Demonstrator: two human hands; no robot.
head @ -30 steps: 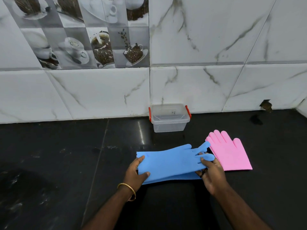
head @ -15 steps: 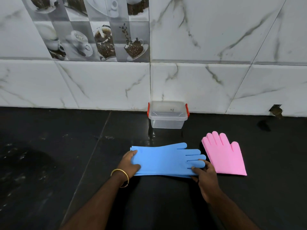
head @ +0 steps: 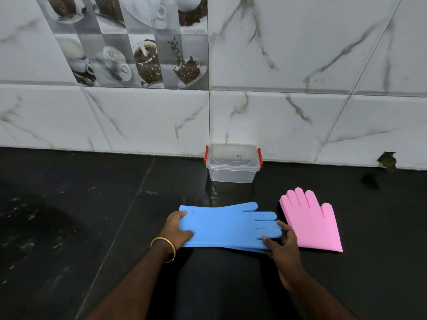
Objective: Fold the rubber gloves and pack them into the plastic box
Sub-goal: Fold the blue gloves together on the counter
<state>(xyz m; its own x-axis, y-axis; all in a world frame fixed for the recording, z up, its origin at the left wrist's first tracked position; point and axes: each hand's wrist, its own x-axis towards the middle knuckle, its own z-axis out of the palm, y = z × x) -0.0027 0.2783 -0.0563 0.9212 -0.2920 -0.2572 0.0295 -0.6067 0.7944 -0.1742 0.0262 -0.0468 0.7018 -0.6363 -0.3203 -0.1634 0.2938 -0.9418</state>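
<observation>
Blue rubber gloves (head: 227,224) lie stacked flat on the black worktop (head: 69,227), held at both ends.
Left hand (head: 176,229) pinches the cuff end, its grip closed on it; right hand (head: 283,242) pinches the fingertip end. Pink gloves (head: 310,221) lie just beside, at 3 o'clock. Lidded clear plastic box (head: 233,163) with red clips sits at 12 o'clock, against the marble tile wall (head: 300,112).

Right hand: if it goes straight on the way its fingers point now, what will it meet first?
The right hand points toward the wall, up and slightly left. After the blue gloves' fingertips it holds, probably the plastic box; depth is uncertain.
</observation>
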